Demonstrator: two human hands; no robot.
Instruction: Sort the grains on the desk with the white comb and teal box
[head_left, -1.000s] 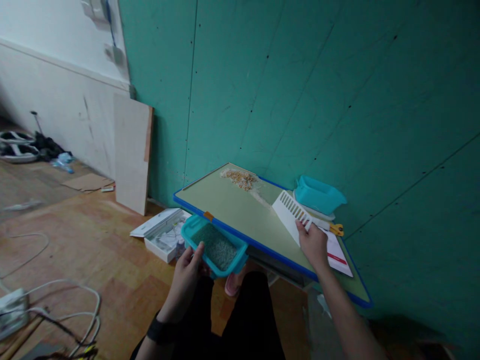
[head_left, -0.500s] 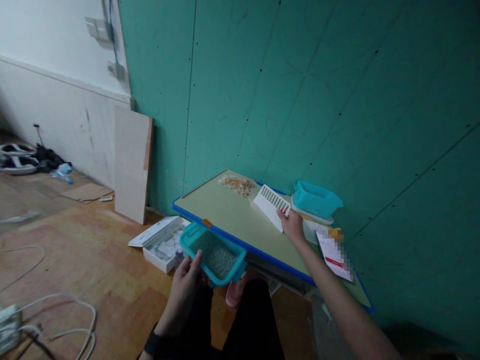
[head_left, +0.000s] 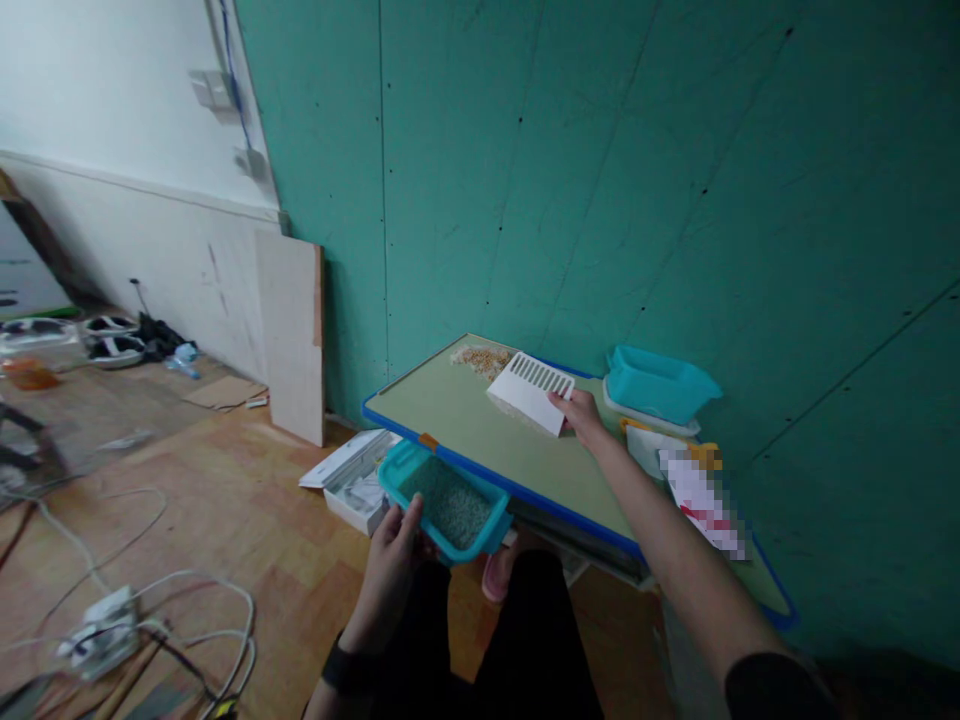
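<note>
My left hand [head_left: 391,560] grips the near rim of a teal tray [head_left: 446,500] holding pale green grains, held just below the front edge of a small green table with a blue rim [head_left: 465,455]. My right hand [head_left: 579,412] reaches across the table and pinches a white slotted scraper [head_left: 529,389], which rests tilted on the tabletop. Right behind the scraper lies a small pile of tan grains [head_left: 480,357] near the table's far edge, against the teal wall.
A second teal tray [head_left: 658,384] sits on white lids at the table's back right, with a paper card [head_left: 701,497] and a yellow object beside it. An open white box [head_left: 352,482] lies on the wooden floor. Cables and a power strip [head_left: 105,628] lie at left. A board [head_left: 292,335] leans on the wall.
My right hand has carried the white scraper from the table's right side leftward and farther back, up to the tan grain pile. My left hand keeps holding the teal tray.
</note>
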